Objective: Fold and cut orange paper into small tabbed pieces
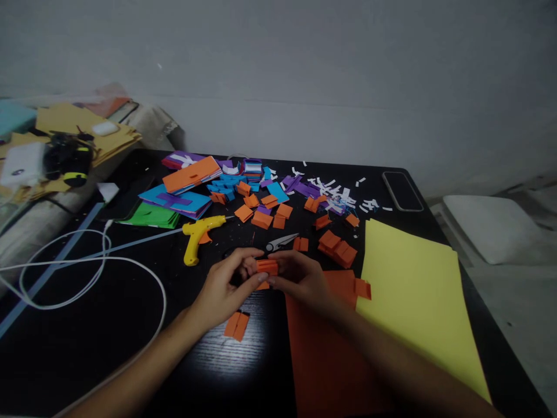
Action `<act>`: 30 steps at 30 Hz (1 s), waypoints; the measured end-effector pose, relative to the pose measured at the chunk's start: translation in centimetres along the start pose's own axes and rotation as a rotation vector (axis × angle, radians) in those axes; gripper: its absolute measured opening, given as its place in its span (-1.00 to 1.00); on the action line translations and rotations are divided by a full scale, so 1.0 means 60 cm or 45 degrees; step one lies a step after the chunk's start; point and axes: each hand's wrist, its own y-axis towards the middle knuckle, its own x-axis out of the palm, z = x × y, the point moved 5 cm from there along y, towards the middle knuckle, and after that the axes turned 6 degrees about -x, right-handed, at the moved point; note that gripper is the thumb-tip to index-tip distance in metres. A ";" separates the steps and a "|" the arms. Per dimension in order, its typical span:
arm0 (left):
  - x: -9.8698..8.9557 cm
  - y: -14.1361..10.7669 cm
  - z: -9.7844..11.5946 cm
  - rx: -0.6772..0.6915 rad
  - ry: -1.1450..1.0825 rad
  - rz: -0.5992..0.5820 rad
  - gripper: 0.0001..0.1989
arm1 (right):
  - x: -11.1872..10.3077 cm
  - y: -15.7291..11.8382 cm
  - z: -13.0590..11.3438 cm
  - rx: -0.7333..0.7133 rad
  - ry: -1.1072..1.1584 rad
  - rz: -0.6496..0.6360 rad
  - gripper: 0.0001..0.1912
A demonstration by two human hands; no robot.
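Observation:
Between my left hand (228,284) and my right hand (304,278) is a small folded orange paper piece (267,267), pinched by the fingertips of both. Another bit of orange paper shows just under it. Scissors (282,241) lie right behind my hands, their handles partly hidden. A flat folded orange piece (237,325) rests on the black table (195,371) in front of my left hand. My right forearm crosses a large orange sheet (322,360). Several folded orange pieces (338,248) sit beyond my right hand.
A yellow glue gun (198,235) lies left of my hands, near a white cable (163,290). Yellow sheets (413,302) cover the right side. Paper scraps (333,194), blue-purple folded paper (176,201) and a phone (402,191) lie farther back.

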 end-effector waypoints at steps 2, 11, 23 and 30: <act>-0.002 -0.001 0.009 0.110 0.074 0.018 -0.78 | -0.001 0.000 0.002 0.000 -0.016 0.010 -0.59; -0.006 0.000 0.023 0.178 0.167 0.065 -0.85 | -0.002 0.001 0.004 -0.038 -0.075 0.039 -0.62; -0.002 -0.004 0.023 0.240 0.251 0.031 -0.76 | 0.005 -0.001 0.003 -0.069 -0.125 -0.008 -0.64; -0.002 -0.003 0.024 0.226 0.244 -0.013 -0.73 | 0.006 -0.001 -0.001 -0.096 -0.216 -0.014 -0.67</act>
